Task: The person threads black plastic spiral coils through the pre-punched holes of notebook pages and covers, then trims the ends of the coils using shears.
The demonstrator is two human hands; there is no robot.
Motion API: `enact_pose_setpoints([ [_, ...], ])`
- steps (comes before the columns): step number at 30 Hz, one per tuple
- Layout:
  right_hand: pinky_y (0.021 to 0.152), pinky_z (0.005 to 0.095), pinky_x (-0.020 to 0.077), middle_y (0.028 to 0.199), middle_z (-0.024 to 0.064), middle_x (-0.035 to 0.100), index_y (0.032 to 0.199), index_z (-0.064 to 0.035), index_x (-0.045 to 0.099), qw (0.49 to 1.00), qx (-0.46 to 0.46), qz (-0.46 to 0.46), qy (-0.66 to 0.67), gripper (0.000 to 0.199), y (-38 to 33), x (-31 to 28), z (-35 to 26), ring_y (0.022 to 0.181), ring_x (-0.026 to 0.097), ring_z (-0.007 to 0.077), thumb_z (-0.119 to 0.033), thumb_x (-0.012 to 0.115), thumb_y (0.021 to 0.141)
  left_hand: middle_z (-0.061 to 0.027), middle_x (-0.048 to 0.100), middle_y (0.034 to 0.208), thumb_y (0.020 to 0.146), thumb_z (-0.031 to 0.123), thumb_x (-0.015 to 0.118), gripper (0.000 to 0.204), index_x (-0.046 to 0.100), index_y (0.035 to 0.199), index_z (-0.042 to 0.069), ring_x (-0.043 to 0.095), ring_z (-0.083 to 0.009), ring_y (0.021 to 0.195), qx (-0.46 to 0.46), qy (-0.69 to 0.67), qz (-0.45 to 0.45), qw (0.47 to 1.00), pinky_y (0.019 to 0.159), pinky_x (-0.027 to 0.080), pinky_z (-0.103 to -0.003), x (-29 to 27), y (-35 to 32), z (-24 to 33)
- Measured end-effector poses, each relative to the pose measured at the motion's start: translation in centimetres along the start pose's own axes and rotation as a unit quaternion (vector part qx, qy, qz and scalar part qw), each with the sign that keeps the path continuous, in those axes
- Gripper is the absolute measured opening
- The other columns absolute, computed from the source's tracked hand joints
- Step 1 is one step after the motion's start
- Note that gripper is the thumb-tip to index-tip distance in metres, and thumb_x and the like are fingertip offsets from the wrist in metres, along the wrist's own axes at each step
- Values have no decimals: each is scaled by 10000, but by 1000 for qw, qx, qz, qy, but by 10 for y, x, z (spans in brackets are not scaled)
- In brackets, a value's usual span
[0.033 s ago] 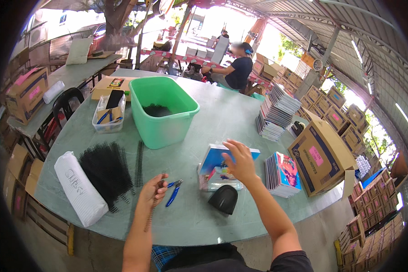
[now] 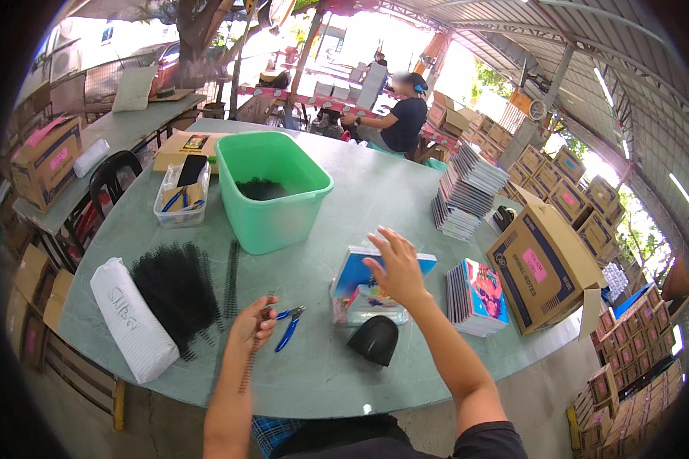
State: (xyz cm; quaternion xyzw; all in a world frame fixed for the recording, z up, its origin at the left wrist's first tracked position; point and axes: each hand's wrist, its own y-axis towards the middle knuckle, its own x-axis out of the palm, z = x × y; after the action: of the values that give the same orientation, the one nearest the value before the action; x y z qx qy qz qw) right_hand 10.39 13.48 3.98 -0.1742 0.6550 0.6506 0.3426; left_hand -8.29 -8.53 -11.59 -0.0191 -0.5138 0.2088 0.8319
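My left hand (image 2: 254, 324) is closed around a black spiral binding coil (image 2: 246, 375), which trails down along my wrist. Blue-handled pliers (image 2: 286, 335) lie on the table just right of that hand. Fingers spread, my right hand (image 2: 396, 268) is over a small stack of blue-covered notebooks (image 2: 352, 269); whether it touches them I cannot tell. A clear plastic-looking item (image 2: 379, 310) lies at the stack's near side. In front of it sits a black, rounded object (image 2: 375, 340). Many black coils (image 2: 177, 294) are piled at the left, with a few more (image 2: 232, 279) beside them.
A green bin (image 2: 275, 210) holding dark coils stands at the back. Left of it is a clear tub of tools (image 2: 182, 203); a white wrapped package (image 2: 134, 321) lies nearer. Notebook stacks (image 2: 475, 298) and a carton (image 2: 547, 268) stand right. A person (image 2: 402, 115) sits beyond.
My right hand has shifted slightly left above the notebooks. The left hand keeps its hold on the coil, and the view has moved a little.
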Motion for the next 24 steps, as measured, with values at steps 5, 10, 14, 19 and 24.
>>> enact_pose_setpoints([
  [5, 752, 385, 497, 1012, 83, 641, 1022, -92, 654, 972, 85, -157, 152, 243, -7, 30, 27, 906, 618, 287, -190, 647, 799, -53, 536, 727, 951, 287, 505, 279, 496, 1053, 27, 406, -63, 472, 15, 19, 57, 998, 316, 311, -166, -7, -5, -1],
  [10, 773, 375, 496, 1028, 72, 638, 995, -122, 666, 980, -93, 10, 178, 216, -50, 26, 27, 933, 614, 250, -128, 613, 786, -55, 539, 741, 944, 279, 517, 268, 498, 1035, 28, 428, -67, 482, 24, 42, 94, 994, 313, 308, -169, 33, 7, -4],
  [14, 821, 375, 486, 1035, 79, 629, 996, -92, 644, 962, -186, 125, 157, 230, -64, 19, 28, 995, 595, 243, -106, 599, 772, -55, 556, 738, 947, 239, 508, 229, 503, 1009, 19, 505, -93, 525, 67, 184, 101, 975, 384, 371, -195, 91, 15, 0],
  [19, 676, 362, 468, 821, 68, 639, 824, -68, 608, 971, -67, -23, 227, 112, -34, 22, 21, 758, 610, 222, -141, 636, 743, -53, 585, 735, 931, 198, 542, 203, 526, 1003, 9, 537, -103, 547, 132, 357, 83, 921, 435, 397, -216, 113, 34, 4],
  [24, 585, 376, 415, 632, 45, 572, 693, -100, 570, 986, 46, 1, 159, 267, -10, 38, 4, 621, 572, 243, -325, 713, 711, -77, 602, 757, 918, 154, 556, 207, 546, 1040, -13, 531, -90, 563, 212, 429, 70, 875, 455, 398, -209, 136, 34, 4],
])
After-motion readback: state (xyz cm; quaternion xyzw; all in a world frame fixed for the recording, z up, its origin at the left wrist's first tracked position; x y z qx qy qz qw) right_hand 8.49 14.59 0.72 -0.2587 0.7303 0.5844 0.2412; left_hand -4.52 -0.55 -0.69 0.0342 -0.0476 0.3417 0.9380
